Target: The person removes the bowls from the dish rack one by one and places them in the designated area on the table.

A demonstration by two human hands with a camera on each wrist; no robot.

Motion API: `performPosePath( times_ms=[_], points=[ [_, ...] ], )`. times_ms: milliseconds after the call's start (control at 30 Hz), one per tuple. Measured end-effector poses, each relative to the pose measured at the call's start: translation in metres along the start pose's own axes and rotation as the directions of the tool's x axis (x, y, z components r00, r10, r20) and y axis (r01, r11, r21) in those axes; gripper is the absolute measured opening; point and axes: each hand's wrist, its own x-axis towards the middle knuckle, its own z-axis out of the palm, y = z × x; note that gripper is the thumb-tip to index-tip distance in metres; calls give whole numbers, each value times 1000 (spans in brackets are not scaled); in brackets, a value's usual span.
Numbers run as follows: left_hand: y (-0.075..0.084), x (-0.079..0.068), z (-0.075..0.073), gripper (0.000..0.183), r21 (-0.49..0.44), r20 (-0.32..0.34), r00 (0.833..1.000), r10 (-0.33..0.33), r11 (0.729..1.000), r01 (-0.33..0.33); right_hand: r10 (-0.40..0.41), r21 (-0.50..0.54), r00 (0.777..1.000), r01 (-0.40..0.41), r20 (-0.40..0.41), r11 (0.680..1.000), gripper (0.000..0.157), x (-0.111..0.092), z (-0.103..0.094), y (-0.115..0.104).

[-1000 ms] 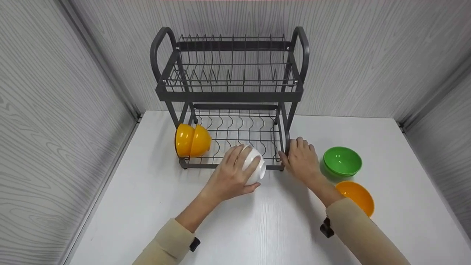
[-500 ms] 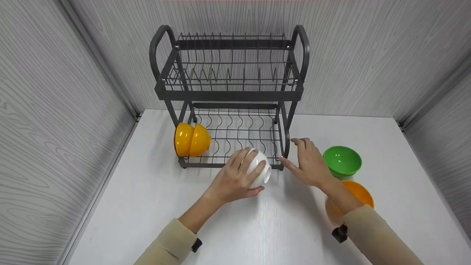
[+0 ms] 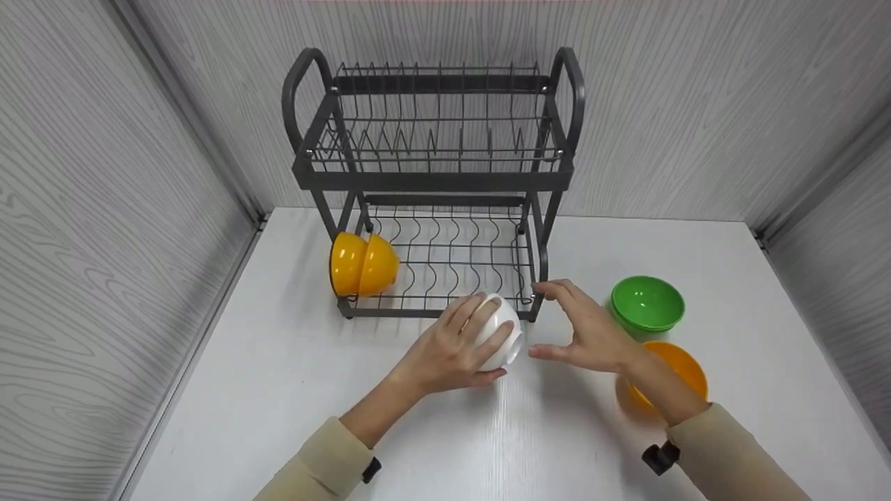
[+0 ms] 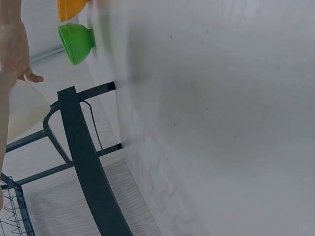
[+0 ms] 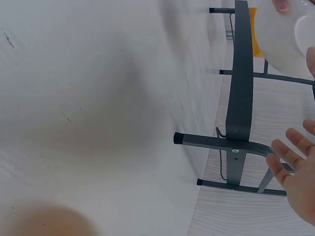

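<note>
My left hand grips a white bowl tilted on its side, its foot facing right, just in front of the rack's lower tier. Fingers spread over the top and the thumb lies below. To the right, my right hand stands apart from the bowl, thumb and fingers spread towards it with nothing held. Part of the white bowl shows at the top of the right wrist view. Two yellow-orange bowls stand on edge, one against the other, at the left end of the lower tier.
The dark two-tier dish rack stands near the back wall. Right of it on the white table are stacked green bowls and an orange bowl, partly covered by my right forearm. Grey panels flank the table.
My left hand has carried the white bowl right and towards me. My right hand has come off the rack's right front post, moved nearer to me and spread its fingers.
</note>
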Motion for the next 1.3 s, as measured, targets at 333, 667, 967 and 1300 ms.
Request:
performPosePath(
  times_ms=[333, 667, 967, 1300],
  points=[
    [5, 0, 2, 66, -17, -60, 995, 82, 996, -84, 1, 112, 994, -14, 109, 994, 100, -2, -4, -15],
    [10, 0, 7, 63, -69, -122, 984, 127, 988, -136, -44, 184, 980, 8, 196, 983, 98, -1, -8, -19],
    [13, -1, 8, 58, -74, -113, 981, 158, 983, -167, -74, 162, 976, 40, 205, 986, 85, -4, -6, -18],
    [12, -2, 3, 85, -156, -47, 994, 99, 982, -105, -86, 170, 995, 75, 58, 983, 79, -9, -3, -18]
  ],
)
